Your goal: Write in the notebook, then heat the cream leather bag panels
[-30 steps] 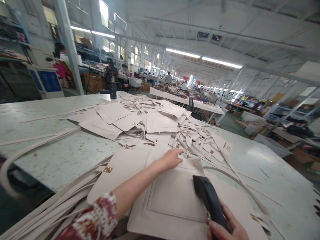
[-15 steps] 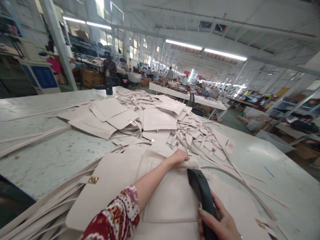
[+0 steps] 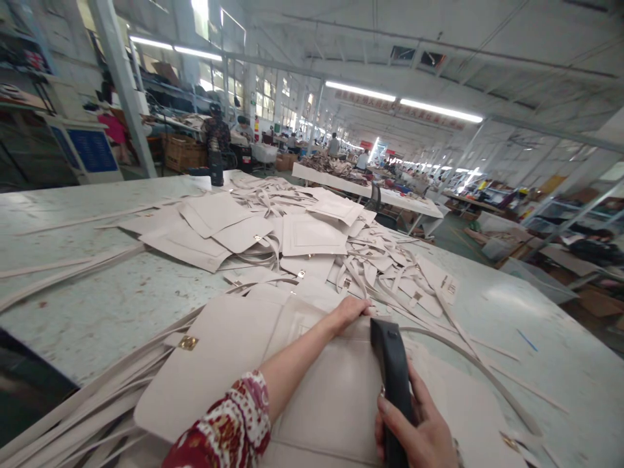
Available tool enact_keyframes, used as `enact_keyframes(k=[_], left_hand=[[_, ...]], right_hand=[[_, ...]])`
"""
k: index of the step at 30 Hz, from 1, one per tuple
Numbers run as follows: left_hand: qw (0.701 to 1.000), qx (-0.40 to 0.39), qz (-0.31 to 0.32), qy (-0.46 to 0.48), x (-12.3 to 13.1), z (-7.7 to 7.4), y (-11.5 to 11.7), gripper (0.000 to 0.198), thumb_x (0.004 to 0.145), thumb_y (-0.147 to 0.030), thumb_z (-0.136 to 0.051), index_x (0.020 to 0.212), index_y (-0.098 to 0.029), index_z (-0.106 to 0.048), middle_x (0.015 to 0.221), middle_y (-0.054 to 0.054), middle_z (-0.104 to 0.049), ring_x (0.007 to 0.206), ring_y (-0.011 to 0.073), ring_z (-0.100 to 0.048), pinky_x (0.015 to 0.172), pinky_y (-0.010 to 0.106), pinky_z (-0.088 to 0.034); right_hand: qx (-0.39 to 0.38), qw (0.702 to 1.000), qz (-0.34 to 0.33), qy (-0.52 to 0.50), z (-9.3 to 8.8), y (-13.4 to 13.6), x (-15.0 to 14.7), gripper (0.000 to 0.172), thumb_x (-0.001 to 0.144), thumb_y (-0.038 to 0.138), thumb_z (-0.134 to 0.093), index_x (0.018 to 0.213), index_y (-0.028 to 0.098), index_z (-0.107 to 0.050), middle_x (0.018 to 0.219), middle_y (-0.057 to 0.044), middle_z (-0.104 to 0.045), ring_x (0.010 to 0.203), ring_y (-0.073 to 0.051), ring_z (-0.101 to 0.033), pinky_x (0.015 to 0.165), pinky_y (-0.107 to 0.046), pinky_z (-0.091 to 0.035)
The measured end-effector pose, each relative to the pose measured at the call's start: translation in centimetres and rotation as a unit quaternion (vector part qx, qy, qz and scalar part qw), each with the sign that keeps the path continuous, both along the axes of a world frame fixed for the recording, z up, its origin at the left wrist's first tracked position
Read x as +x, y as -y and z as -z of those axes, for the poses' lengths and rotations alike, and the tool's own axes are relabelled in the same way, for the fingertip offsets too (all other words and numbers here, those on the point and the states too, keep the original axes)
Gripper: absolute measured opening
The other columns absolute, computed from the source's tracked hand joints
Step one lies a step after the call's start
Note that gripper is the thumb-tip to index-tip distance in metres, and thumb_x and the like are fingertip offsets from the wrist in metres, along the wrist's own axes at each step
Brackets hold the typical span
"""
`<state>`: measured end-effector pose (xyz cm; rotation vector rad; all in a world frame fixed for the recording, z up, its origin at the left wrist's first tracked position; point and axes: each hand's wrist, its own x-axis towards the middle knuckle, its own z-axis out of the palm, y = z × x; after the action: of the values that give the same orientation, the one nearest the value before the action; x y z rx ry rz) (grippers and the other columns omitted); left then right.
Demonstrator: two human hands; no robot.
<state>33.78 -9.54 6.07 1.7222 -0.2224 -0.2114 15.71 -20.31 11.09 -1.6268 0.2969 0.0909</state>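
In the head view, a beige leather-like bag piece (image 3: 336, 383) with a stitched outline lies in front of me on a stack of similar pieces. My left hand (image 3: 351, 311) reaches across to its far edge, fingers closed at that edge; the fingertips are partly hidden. My right hand (image 3: 422, 422) is wrapped round a black handheld tool (image 3: 394, 364) with a long curved body, its exact kind unclear. The tool's broad far end rests over the right side of the piece, close to my left fingers. A flap with a gold clasp (image 3: 188, 342) sticks out on the left.
A large heap of beige bag pieces and straps (image 3: 312, 234) covers the middle of the pale green table (image 3: 517, 299). A dark bottle (image 3: 216, 166) stands at the far edge. Long straps (image 3: 112, 383) hang at the lower left. Other people and worktables fill the background.
The black tool has swung more upright, its far end shifting slightly right and up. My right hand has moved a little left. My left hand stays at the piece's far edge.
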Motion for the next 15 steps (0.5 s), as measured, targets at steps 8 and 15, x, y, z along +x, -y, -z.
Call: enact_keyframes(k=[8, 15], left_hand=[[0.984, 0.075, -0.008, 0.159, -4.5, -2.6, -1.1, 0.026, 0.071, -0.028, -0.051, 0.087, -0.016, -0.068, 0.087, 0.006, -0.067, 0.084, 0.0194, -0.057, 0.080, 0.029, -0.043], [0.896, 0.209, -0.298, 0.255, -11.8, -4.1, -12.2, 0.039, 0.067, -0.015, -0.057, 0.106, -0.016, -0.056, 0.114, 0.010, -0.056, 0.112, 0.0249, -0.043, 0.100, 0.043, -0.027]], right_hand=[[-0.082, 0.995, 0.050, -0.009, 2.4, 0.6, 0.3, 0.098, 0.059, 0.056, -0.067, 0.137, 0.029, -0.016, 0.050, 0.006, -0.057, 0.041, -0.019, -0.054, 0.039, -0.027, -0.044], [-0.158, 0.978, 0.134, 0.030, 3.7, -0.7, -1.1, 0.096, 0.055, 0.058, -0.067, 0.136, 0.033, -0.023, 0.078, -0.001, -0.060, 0.052, -0.022, -0.061, 0.046, -0.031, -0.050]])
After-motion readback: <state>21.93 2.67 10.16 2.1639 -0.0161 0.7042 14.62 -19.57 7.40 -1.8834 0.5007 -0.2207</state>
